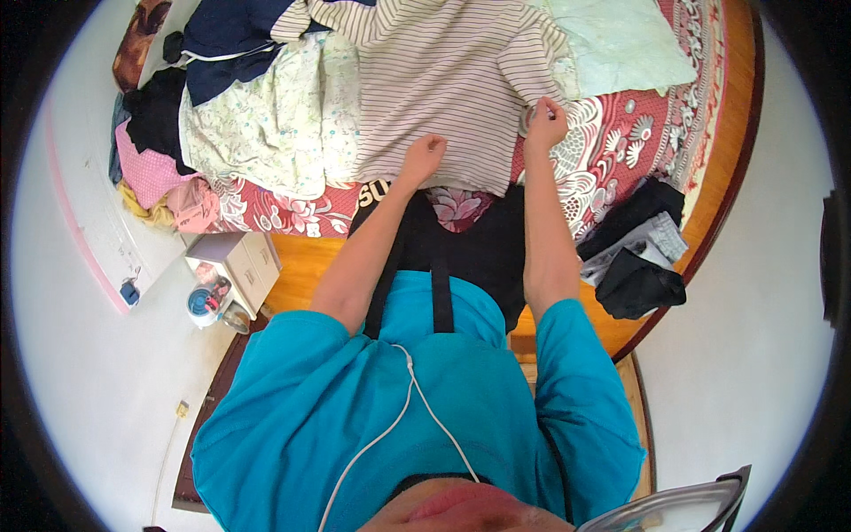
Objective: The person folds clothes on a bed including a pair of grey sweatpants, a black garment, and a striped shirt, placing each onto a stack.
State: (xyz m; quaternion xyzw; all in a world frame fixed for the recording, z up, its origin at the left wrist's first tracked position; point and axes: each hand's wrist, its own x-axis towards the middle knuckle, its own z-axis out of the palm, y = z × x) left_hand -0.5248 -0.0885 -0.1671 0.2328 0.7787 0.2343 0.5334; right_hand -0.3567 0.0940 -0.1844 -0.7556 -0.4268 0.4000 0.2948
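A striped long-sleeved top [442, 86] lies spread out before me on a red and white patterned bedcover [621, 143]. My right hand [548, 123] pinches the end of the top's right-side sleeve. Above the lower body of the top is my left hand [427, 158], its fingers curled; whether they grip any fabric I cannot tell. Left of the top, and partly under it, lies a white floral cloth [266, 130]. A pale green cloth [625, 46] is at the upper right.
Navy clothing [226, 33], a black garment [156, 110] and a pink dotted cloth [149, 163] lie on the left. Dark and grey folded clothes [638, 253] rest near the wooden bed edge [738, 146] on the right. A small white cabinet [246, 266] stands at the lower left.
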